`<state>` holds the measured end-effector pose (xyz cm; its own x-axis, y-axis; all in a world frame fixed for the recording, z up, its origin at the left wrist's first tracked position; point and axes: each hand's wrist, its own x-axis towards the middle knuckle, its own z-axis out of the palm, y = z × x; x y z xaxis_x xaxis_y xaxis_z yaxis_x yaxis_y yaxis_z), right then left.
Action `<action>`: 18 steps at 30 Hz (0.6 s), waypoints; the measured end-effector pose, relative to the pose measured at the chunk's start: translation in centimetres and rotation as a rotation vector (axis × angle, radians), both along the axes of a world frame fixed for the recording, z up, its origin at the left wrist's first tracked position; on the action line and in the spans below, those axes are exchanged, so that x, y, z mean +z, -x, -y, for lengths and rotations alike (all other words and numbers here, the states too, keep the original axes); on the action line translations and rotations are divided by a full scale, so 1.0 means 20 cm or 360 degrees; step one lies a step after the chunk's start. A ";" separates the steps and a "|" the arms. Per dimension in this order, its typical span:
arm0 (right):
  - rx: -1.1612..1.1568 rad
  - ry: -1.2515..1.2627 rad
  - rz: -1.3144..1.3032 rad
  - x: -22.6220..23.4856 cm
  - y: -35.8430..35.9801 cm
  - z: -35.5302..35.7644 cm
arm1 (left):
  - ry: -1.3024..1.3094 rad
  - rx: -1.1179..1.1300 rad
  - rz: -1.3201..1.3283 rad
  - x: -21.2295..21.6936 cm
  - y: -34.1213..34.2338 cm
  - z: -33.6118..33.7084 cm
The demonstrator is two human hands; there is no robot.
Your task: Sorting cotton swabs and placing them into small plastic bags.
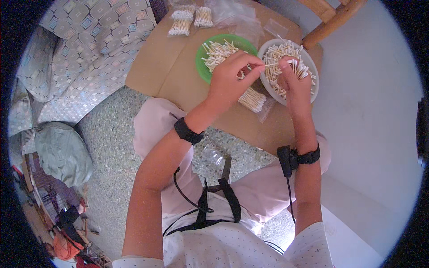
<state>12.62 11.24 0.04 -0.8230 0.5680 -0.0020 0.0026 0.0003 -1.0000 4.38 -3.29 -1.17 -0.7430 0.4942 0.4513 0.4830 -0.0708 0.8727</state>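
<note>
A: Largest first. What carries the work?

B: Brown-topped desk [154, 73], beneath both hands. White bowl [317, 85] directly under the right fingers, green bowl [199, 69] below and beyond the left; both heaped with cotton swabs. Presumably paired so each is a short reach.

A: Hands?

B: Right hand [296, 91]: fingers curled round a clutch of swabs [301, 69], cotton tips protruding, perhaps so the shafts stay aligned. Left hand [227, 78]: thumb and forefinger pinched narrow.

A: Smaller lots?

B: Clear bags [234, 18] and packed bundles [180, 26] beyond the left fingers, near the far edge, probably out of the way. Loose bundle [253, 100] nearer the body, between the wrists. Smallest: single swab [271, 64] in the left pinch, reaching toward the right thumb.

A: Edges, room?

B: Tight right of the right fingers: bowl close to the desk's edge, wall [366, 89] past it. Left of the left fingers, a broad bare stretch. Between both sets of fingertips, only a narrow gap
</note>
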 end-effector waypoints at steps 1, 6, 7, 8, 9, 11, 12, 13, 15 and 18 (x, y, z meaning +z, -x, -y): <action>0.0002 0.0046 -0.0023 0.00 0.00 0.00 | 0.0025 -0.0005 -0.0046 0.00 0.00 0.00; 0.0031 0.0003 -0.0024 0.00 0.01 0.02 | 0.0004 0.0059 -0.0021 -0.01 0.00 0.00; 0.0047 -0.0001 0.0017 0.00 0.01 0.02 | -0.0003 0.0095 -0.0035 -0.01 0.00 0.00; 0.0044 0.0000 0.0019 0.00 0.01 0.02 | -0.0002 0.0092 -0.0033 -0.01 0.00 0.00; 0.0028 0.0009 0.0007 0.01 0.01 0.03 | 0.0026 0.0107 -0.0002 0.00 0.00 0.00; 0.0015 0.0021 -0.0008 0.01 0.01 0.03 | 0.0059 0.0125 0.0027 0.00 0.00 0.01; 0.0037 0.0013 -0.0002 0.00 0.01 0.03 | 0.0064 0.0088 -0.0006 -0.01 0.01 0.01; 0.0058 0.0003 0.0006 0.00 0.01 0.02 | 0.0068 0.0049 -0.0036 -0.02 0.02 0.00; 0.0072 -0.0001 -0.0005 0.00 0.01 0.02 | 0.0121 0.0022 0.0006 -0.03 0.01 0.01; 0.0106 0.0007 0.0007 -0.01 0.01 0.04 | 0.0096 0.0066 -0.0042 -0.05 0.00 0.00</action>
<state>12.45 10.45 -0.08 -0.8591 0.5118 -0.0084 0.0074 -0.0041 -1.0000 4.36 -3.25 -2.17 -0.7516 0.4903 0.4413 0.5073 0.0020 0.8618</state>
